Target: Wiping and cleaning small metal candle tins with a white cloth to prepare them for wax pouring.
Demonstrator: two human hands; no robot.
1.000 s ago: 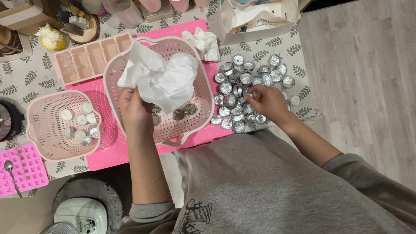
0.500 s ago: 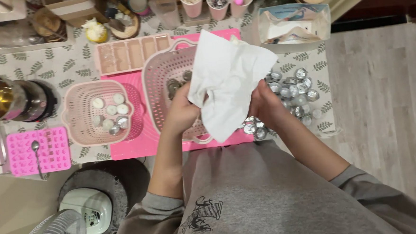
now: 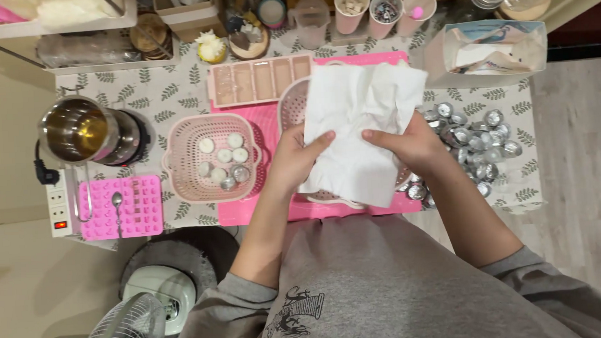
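1. A white paper towel (image 3: pixel 360 128) is held spread out above the table by both hands, in front of the person's chest.
2. The left hand (image 3: pixel 298 157) is closed on the towel's left edge, with the fingers (image 3: pixel 318 143) laid across the front of the sheet.
3. The right hand (image 3: pixel 409 145) is closed on the towel's right part, with the fingers (image 3: pixel 380 136) pointing toward the left hand.
4. A large pink perforated basket (image 3: pixel 293 102) is mostly covered by the towel; only its left rim and a lower edge are visible.
5. The large basket is set on a pink mat (image 3: pixel 271 133).
6. A smaller pink basket (image 3: pixel 180 165) is placed just left of the left hand; round white and silver pieces (image 3: pixel 223 156) are contained in it.
7. A heap of small silver tins (image 3: pixel 477 142) is located on the table to the right of the right hand, near its wrist.
8. A pale pink tray with rectangular compartments (image 3: pixel 258 80) is positioned behind the baskets.
9. A metal pot (image 3: pixel 82 130) is located at the far left, with a pink silicone mould (image 3: pixel 134 205) in front of it; a spoon (image 3: pixel 117 207) is laid on the mould.
10. An open cardboard box (image 3: pixel 486 53) is placed behind the tins.
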